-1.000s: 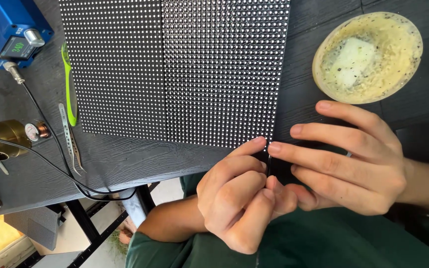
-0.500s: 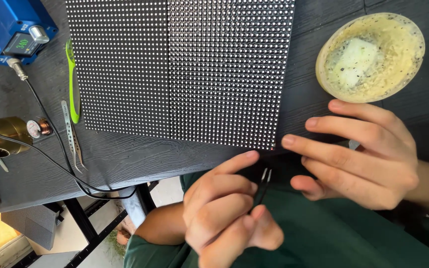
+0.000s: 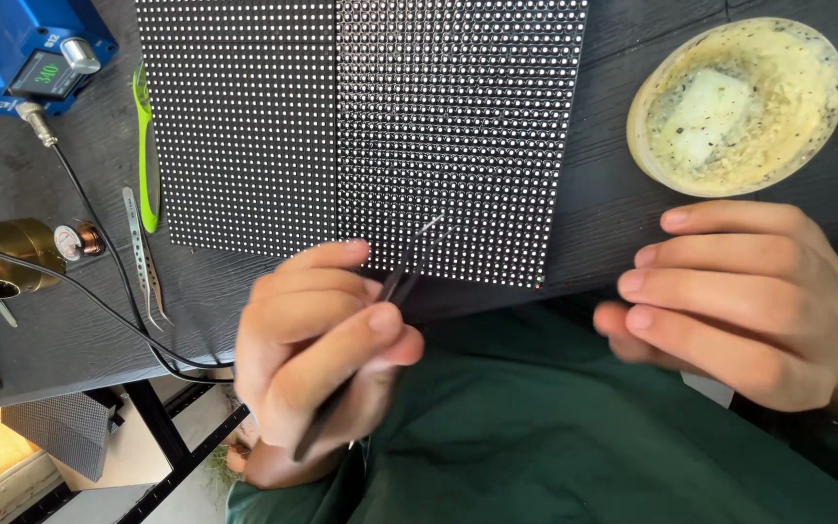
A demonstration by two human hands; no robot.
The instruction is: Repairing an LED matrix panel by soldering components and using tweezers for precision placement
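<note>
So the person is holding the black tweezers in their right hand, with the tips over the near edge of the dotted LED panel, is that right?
Not quite: the head view shows the black tweezers in the left hand, not the right. Their tips do reach over the near edge of the dotted LED panel. The right hand holds no tool; its fingers rest at the table's near edge beside the panel.

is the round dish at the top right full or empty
Not empty. The round dish holds a pale yellowish, speckled layer across its bottom with a whitish lump in the middle. What the stuff is, or how deep, cannot be told.
</note>
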